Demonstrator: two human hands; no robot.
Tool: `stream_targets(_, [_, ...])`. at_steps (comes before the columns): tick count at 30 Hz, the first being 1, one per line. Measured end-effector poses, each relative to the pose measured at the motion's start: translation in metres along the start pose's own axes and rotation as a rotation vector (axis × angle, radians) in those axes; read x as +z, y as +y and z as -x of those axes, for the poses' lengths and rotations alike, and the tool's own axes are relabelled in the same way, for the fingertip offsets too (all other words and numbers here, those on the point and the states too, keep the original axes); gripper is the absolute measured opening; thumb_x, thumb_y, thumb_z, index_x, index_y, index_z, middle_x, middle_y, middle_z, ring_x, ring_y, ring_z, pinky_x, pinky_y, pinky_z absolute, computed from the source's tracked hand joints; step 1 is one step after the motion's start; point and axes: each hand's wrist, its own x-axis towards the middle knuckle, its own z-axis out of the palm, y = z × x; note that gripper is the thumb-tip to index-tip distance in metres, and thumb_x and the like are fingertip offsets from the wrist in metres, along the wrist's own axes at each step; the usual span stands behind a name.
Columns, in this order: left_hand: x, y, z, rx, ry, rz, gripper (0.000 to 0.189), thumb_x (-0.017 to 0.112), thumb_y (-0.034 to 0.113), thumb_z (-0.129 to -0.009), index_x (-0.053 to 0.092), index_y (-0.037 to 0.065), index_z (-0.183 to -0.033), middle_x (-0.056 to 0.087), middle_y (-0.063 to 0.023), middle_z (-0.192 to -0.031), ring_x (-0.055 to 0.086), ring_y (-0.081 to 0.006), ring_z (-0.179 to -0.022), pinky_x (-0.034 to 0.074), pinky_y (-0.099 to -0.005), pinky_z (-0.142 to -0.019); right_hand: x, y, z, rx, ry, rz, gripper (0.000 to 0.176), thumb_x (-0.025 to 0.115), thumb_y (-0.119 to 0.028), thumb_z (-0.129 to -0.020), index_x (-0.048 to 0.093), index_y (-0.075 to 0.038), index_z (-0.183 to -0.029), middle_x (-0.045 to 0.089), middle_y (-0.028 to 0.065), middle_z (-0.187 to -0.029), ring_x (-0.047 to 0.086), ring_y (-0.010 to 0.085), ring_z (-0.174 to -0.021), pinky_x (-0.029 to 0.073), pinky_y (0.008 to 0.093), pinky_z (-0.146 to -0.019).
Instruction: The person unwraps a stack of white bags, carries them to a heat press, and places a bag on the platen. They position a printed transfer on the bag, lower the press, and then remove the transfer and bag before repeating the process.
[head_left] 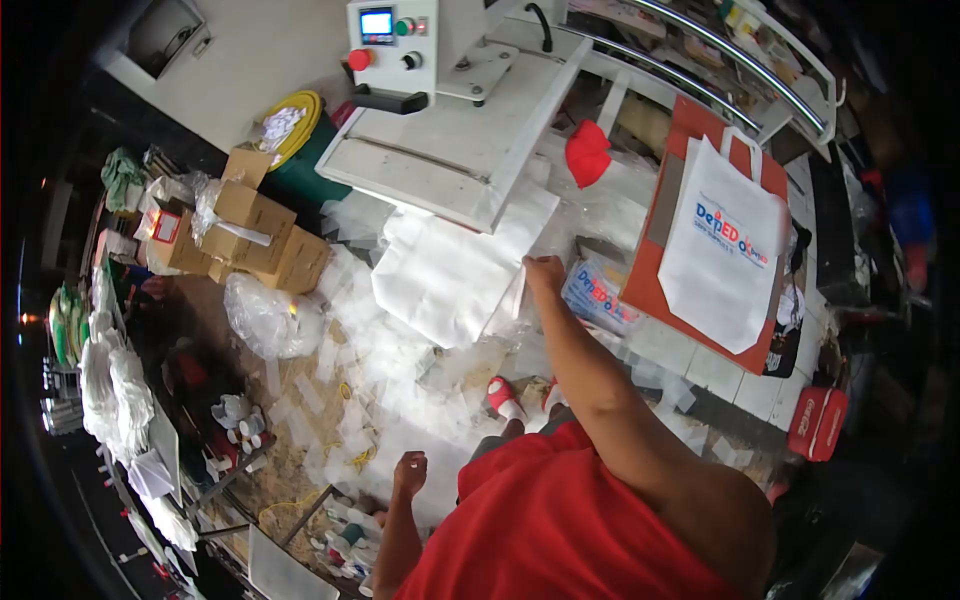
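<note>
Under the raised head of a white heat press (420, 160), a plain white bag (440, 275) lies with its near part sticking out. My right hand (543, 272) reaches forward to this bag's right edge, fingers closed on it. Low beside my body, my left hand (410, 472) is apart from the press, its fingers curled with nothing visible in them. To the right, a white bag with blue and red print (725, 245) lies flat on a reddish-brown board (655, 225). Another printed bag (598, 295) sits lower, between my right forearm and the board.
Cardboard boxes (255, 235) and a plastic bag (270, 315) stand left of the press, near a green bin with a yellow rim (300, 105). A red cloth (588, 153) lies right of the press. Clear sheets litter the floor (310, 400). A red case (817, 423) stands at right.
</note>
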Motion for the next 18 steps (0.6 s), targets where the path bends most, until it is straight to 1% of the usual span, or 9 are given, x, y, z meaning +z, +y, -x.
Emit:
stream_targets(1, [0.000, -0.009, 0.003, -0.031, -0.001, 0.010, 0.028, 0.061, 0.029, -0.090, 0.067, 0.006, -0.105, 0.071, -0.0162, -0.099, 0.069, -0.0321, -0.096, 0.054, -0.0401, -0.085, 0.006, -0.001, 0.005, -0.014, -0.004, 0.005, 0.045, 0.078, -0.037, -0.068, 0.066, 0.000, -0.091, 0.070, 0.0228, -0.089, 0.067, 0.0406, -0.092, 0.052, 0.0441, -0.089])
stream_targets(3, [0.000, -0.016, -0.010, -0.071, -0.006, 0.029, 0.026, 0.061, 0.029, -0.090, 0.068, 0.006, -0.101, 0.071, -0.0167, -0.100, 0.069, -0.0329, -0.097, 0.054, -0.0413, -0.086, 0.028, -0.002, 0.003, -0.021, 0.281, 0.020, 0.044, 0.078, -0.035, -0.068, 0.067, 0.000, -0.092, 0.070, 0.0224, -0.089, 0.067, 0.0405, -0.093, 0.052, 0.0441, -0.089])
stream_targets(5, [-0.011, -0.002, -0.017, 0.001, 0.026, -0.087, 0.023, 0.062, 0.027, -0.089, 0.067, 0.006, -0.098, 0.071, -0.0169, -0.098, 0.069, -0.0341, -0.095, 0.055, -0.0425, -0.084, 0.041, -0.001, -0.014, -0.056, 0.247, 0.021, 0.042, 0.078, -0.033, -0.067, 0.069, 0.000, -0.090, 0.071, 0.0221, -0.089, 0.068, 0.0405, -0.092, 0.052, 0.0451, -0.088])
stream_targets(7, [-0.021, 0.009, -0.028, 0.079, 0.099, -0.067, 0.022, 0.062, 0.025, -0.089, 0.067, 0.007, -0.098, 0.071, -0.0168, -0.096, 0.069, -0.0344, -0.094, 0.055, -0.0428, -0.083, 0.039, 0.007, -0.023, -0.107, 0.078, 0.038, 0.038, 0.076, -0.032, -0.068, 0.069, 0.000, -0.088, 0.071, 0.0221, -0.090, 0.068, 0.0400, -0.090, 0.053, 0.0458, -0.086])
stream_targets(9, [-0.035, 0.021, -0.034, 0.163, 0.154, -0.062, 0.020, 0.063, 0.024, -0.088, 0.067, 0.007, -0.099, 0.072, -0.0167, -0.094, 0.069, -0.0347, -0.093, 0.055, -0.0431, -0.081, 0.023, 0.003, -0.027, -0.057, 0.091, 0.028, 0.033, 0.074, -0.030, -0.070, 0.070, -0.001, -0.085, 0.071, 0.0223, -0.090, 0.069, 0.0390, -0.088, 0.053, 0.0452, -0.084])
stream_targets(11, [-0.040, 0.031, -0.042, 0.266, 0.252, -0.077, 0.017, 0.064, 0.019, -0.087, 0.066, 0.008, -0.099, 0.071, -0.0164, -0.090, 0.069, -0.0350, -0.090, 0.056, -0.0436, -0.079, 0.008, -0.001, -0.025, -0.098, 0.142, 0.060, 0.027, 0.070, -0.025, -0.073, 0.068, -0.001, -0.085, 0.071, 0.0211, -0.087, 0.069, 0.0388, -0.085, 0.054, 0.0449, -0.081])
stream_targets(13, [-0.047, 0.047, -0.052, 0.332, 0.242, -0.097, 0.017, 0.063, 0.018, -0.088, 0.066, 0.007, -0.101, 0.071, -0.0164, -0.091, 0.069, -0.0344, -0.089, 0.055, -0.0432, -0.079, -0.015, -0.009, -0.017, -0.172, 0.239, 0.072, 0.024, 0.068, -0.022, -0.076, 0.066, 0.000, -0.086, 0.070, 0.0200, -0.088, 0.068, 0.0384, -0.083, 0.053, 0.0444, -0.078])
stream_targets(15, [-0.056, 0.088, -0.065, 0.407, 0.301, -0.043, 0.021, 0.064, 0.019, -0.088, 0.065, 0.004, -0.103, 0.070, -0.0171, -0.095, 0.069, -0.0341, -0.090, 0.055, -0.0425, -0.080, -0.054, -0.030, 0.023, -0.344, 0.182, -0.082, 0.021, 0.064, -0.010, -0.080, 0.059, 0.000, -0.098, 0.068, 0.0183, -0.089, 0.067, 0.0371, -0.084, 0.052, 0.0442, -0.075])
stream_targets(18, [-0.057, 0.188, -0.072, 0.403, 0.196, 0.284, 0.037, 0.064, 0.022, -0.093, 0.058, -0.001, -0.122, 0.067, -0.0186, -0.111, 0.067, -0.0278, -0.101, 0.054, -0.0377, -0.086, -0.159, -0.062, 0.111, -0.605, 0.100, -0.104, 0.026, 0.059, 0.000, -0.082, 0.054, -0.001, -0.108, 0.066, 0.0178, -0.090, 0.066, 0.0361, -0.086, 0.051, 0.0411, -0.074])
